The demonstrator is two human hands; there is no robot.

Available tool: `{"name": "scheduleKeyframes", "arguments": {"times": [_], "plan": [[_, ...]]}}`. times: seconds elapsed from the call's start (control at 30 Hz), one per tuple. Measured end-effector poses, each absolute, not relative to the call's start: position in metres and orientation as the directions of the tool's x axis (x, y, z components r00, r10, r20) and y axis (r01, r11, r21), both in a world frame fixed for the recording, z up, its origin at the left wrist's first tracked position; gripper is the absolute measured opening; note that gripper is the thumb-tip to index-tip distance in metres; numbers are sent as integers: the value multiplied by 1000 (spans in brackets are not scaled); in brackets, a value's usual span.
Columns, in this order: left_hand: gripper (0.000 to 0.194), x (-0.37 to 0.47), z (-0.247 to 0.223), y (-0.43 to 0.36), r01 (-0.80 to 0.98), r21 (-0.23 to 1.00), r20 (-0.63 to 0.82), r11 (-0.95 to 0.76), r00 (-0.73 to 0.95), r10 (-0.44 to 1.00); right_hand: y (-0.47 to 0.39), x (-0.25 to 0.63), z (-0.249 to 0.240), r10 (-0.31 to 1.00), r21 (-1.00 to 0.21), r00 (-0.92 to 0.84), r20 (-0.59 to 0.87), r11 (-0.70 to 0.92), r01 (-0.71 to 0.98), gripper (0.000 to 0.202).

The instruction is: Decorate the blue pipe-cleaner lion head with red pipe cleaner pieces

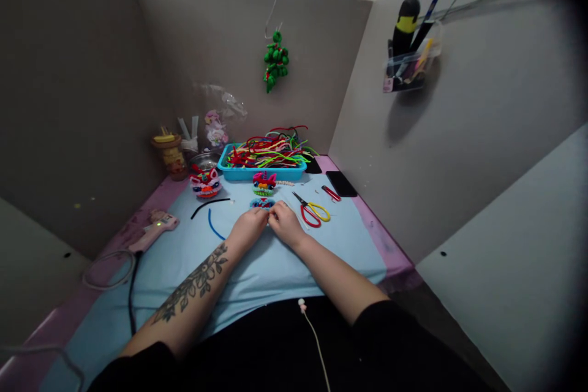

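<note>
Left hand and right hand meet at the blue figure, grip too hidden to tell; a rightward slip could knock the scissors beside them.

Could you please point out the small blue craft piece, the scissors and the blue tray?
Small blue craft piece [262, 203]: head view, visible middle.
Scissors [305, 203]: head view, near the pivot.
Blue tray [239, 175]: head view, front wall.

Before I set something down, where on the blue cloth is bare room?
Cloth lies bare between the glue gun and left forearm, also between the scissors, right forearm and pink edge. Crowded: from left hand and right hand to the tray.
</note>
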State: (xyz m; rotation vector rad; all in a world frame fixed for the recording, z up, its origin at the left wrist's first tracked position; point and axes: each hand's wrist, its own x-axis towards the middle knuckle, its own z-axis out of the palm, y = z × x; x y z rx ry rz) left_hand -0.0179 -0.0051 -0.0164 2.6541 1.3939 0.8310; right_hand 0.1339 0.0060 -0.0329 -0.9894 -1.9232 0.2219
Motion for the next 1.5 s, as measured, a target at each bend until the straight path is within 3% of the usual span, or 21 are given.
{"name": "scheduleKeyframes", "arguments": {"times": [0.1, 0.23, 0.67, 0.9, 1.17, 1.5], "plan": [[19, -14, -20, -3, 802, 181, 402, -570, 468, 787, 7, 134, -34, 733, -525, -239, 636, 639, 563, 12], [19, -14, -22, 1, 801, 203, 385, -563, 464, 798, 6, 134, -34, 741, -548, -230, 631, 635, 545, 12], [21, -23, -17, 6, 588, 531, 323, -611, 526, 787, 3, 142, -29, 710, -532, -360, 605, 697, 481, 12], [29, -31, -14, 10, 481, 715, 168, -507, 586, 793, 6, 147, -27, 690, -532, -486, 537, 724, 440, 9], [35, -33, -10, 11, 504, 749, 144, -431, 511, 847, 3, 147, -25, 668, -490, -410, 621, 739, 462, 14], [33, -30, -12, 10, 540, 710, 162, -452, 500, 851, 6, 148, -29, 628, -411, -451, 634, 768, 491, 16]]}}
